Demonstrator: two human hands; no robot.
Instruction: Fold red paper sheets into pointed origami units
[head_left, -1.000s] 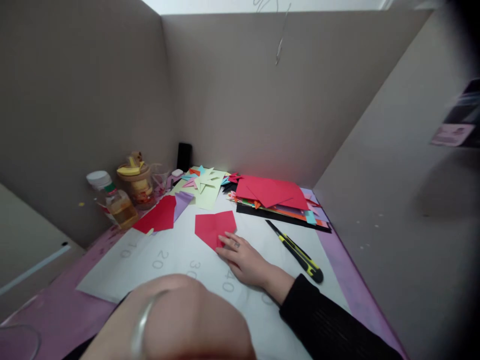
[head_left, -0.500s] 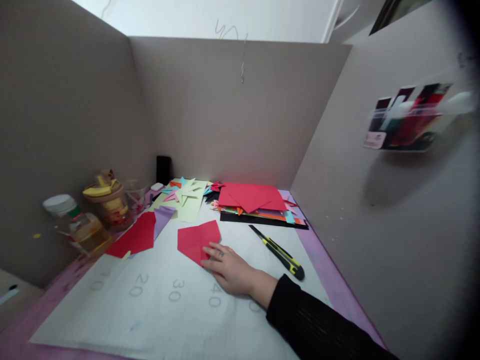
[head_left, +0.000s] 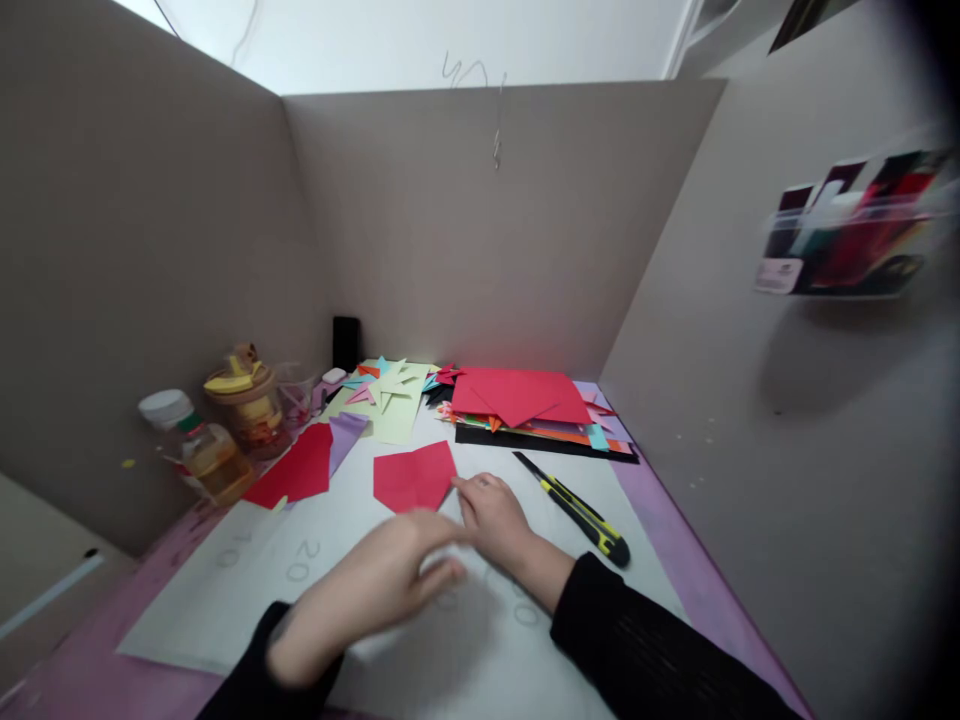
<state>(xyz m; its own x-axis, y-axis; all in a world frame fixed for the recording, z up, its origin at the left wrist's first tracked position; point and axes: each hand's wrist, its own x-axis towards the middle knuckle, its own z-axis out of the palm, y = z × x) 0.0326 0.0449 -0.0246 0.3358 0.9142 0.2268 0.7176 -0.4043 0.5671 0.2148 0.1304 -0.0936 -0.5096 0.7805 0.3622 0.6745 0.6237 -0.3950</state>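
Observation:
A creased red paper with angled lower corners lies on the white numbered mat. My right hand rests at its right edge, fingers bent together with the fingertips at the paper's edge; whether they pinch it is too small to tell. In front of the paper, my left hand hangs over the mat, slightly blurred, thumb apart from the bent fingers and nothing in it. A black and yellow utility knife lies to the right of my right hand, blade extended.
Red paper and purple paper lie at left, beside a bottle and a lidded cup. Behind are folded paper stars and a stack of coloured paper. Grey panels enclose the table.
My left hand has come into view over the mat. My right hand has drawn back from on top of the red paper to its right edge. The camera view has shifted slightly.

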